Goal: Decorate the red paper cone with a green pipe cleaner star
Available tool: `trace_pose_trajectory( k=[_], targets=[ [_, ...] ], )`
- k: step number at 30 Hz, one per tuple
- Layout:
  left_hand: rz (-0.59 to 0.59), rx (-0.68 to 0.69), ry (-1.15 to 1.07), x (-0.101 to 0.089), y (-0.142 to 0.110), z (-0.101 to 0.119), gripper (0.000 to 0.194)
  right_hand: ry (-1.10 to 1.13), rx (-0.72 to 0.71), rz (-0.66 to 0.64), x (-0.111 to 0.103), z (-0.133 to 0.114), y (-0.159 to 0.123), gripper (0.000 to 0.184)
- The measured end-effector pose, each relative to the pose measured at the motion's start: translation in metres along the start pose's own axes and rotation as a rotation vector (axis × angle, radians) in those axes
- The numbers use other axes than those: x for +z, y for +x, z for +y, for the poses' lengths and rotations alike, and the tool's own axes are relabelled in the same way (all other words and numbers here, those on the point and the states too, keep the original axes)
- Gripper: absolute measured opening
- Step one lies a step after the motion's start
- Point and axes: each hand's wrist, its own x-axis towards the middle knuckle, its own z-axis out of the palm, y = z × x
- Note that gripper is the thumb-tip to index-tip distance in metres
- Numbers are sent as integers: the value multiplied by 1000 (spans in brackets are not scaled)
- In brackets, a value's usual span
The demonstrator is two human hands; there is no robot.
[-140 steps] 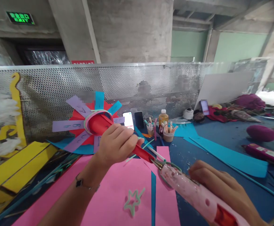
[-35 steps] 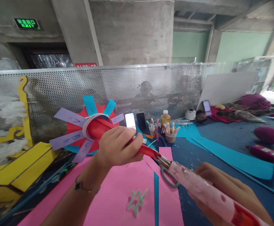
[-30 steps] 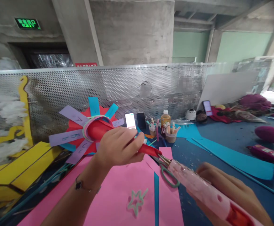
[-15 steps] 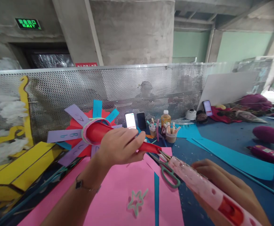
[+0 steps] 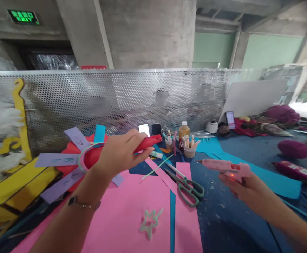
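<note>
Far left, yellow cardboard (image 5: 8, 175), white fluff (image 5: 3, 121) around its upright part. Next, red paper wheel (image 5: 68, 147): jagged edge, strips fanning outward. Purple strips (image 5: 61, 160) carry dark handwritten letters, "B b" readable on the middle one; blue strip (image 5: 99, 133) sticks up at top. Ring (image 5: 82, 160) in pink and pale green circles the centre. Out of it comes red tube (image 5: 147, 142), glossy rolled paper, wide at the ring, narrower toward its free end, which points right and slightly up. Wheel sits left of centre, beside the yellow cardboard, partly covered by the forearm. Left hand (image 5: 123, 149) grips the tube mid-length, fingers wrapped over the top, free end poking out past them. Below: pink sheet (image 5: 122, 214) with a pale green star (image 5: 149, 232) on it. Then green-handled scissors (image 5: 182, 181), lying slightly spread. Right: right hand (image 5: 240, 188) clasps pink glue gun (image 5: 222, 165), red light glowing, nozzle facing left, well apart from the tube.
</note>
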Motion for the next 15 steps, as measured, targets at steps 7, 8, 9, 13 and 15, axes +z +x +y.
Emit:
trace_pose_trajectory(
  k=[7,8,9,13,15],
  targets=[
    [-69,-23,-16,0,-1,-2,35,19,399,-160,-5,59,33,48],
    [-64,-30,-15,0,-1,-3,35,21,400,-171,-5,63,37,47],
    [-62,-43,-13,-1,-1,-4,35,17,381,-182,-4,66,42,46],
    [-66,-82,-24,-6,1,-8,31,-21,275,-236,1,75,52,44],
    [-73,-98,-31,-9,1,-9,30,-66,137,-145,5,77,51,47]
  ],
)
